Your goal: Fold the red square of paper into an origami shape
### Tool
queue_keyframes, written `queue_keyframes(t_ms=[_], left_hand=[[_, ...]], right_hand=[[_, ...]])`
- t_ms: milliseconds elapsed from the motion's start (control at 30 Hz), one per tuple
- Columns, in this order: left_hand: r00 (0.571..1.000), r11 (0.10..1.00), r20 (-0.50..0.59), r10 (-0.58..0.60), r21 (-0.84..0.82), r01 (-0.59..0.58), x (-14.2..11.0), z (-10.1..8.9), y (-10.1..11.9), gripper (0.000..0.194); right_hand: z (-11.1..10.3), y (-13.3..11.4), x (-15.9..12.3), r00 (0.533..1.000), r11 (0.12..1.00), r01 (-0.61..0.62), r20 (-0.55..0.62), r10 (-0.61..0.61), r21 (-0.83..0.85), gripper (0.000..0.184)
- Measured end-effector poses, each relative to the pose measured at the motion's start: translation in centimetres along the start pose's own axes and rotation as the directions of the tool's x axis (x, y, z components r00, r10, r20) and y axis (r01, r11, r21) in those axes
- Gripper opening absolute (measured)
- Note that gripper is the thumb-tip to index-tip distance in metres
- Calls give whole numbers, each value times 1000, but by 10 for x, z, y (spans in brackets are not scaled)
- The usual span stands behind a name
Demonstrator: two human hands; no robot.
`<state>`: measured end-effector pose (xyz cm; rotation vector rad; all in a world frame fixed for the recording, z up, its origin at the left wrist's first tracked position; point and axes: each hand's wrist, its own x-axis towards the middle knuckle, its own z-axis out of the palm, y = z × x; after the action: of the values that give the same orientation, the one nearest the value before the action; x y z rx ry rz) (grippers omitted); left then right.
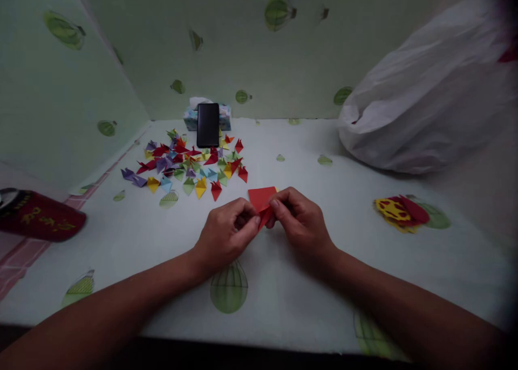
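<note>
Between my two hands is a small folded piece of red paper [264, 218], its lower end narrowing to a point. My left hand [229, 227] pinches its left side between thumb and fingers. From the other side, my right hand [301, 219] grips it with thumb and forefinger. Just beyond the fingertips lies an orange-red square of paper [261, 196], with a bit of yellow showing at its right corner. Farther back to the left, many small folded paper cranes [190, 165] in several colours are heaped on the table.
A black phone [208, 124] leans on a tissue box [190, 120] behind the cranes. On the left a red can [44, 216] is near the table edge. Yellow and red cutouts [399, 212] lie at right, below a large white plastic bag [421, 100]. Patterned walls enclose the table.
</note>
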<state>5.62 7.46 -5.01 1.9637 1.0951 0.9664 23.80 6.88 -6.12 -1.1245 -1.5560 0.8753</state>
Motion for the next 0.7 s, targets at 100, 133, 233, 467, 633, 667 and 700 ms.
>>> queue_keyframes(t_ms=[100,133,233,467,633,667,700], left_hand=[[978,929,85,-190,-306,207,4,-2,-1,17],[968,893,107,-227,-374,251,5,-2,-1,20],[946,833,158,-282,-449,324,9,-2,-2,21],[920,763,212,-330,-514,392,11,-1,-2,19],[914,735,225,-338,-543,406,11,0,-2,16],[912,730,225,-342,-547,409,11,0,-2,16],[910,726,224,-348,-550,413,11,0,-1,16]], right_hand=[[-1,1,2,998,999,-17,62,14,45,20],[-2,1,2,997,998,-21,78,16,57,19],[-1,1,2,996,1000,-11,93,9,22,19],[-2,1,2,997,998,29,69,-26,-48,18],[-1,0,3,996,998,38,82,-34,-48,17],[-1,0,2,996,998,40,83,-36,-51,17],[0,0,2,996,997,44,83,-39,-57,17]])
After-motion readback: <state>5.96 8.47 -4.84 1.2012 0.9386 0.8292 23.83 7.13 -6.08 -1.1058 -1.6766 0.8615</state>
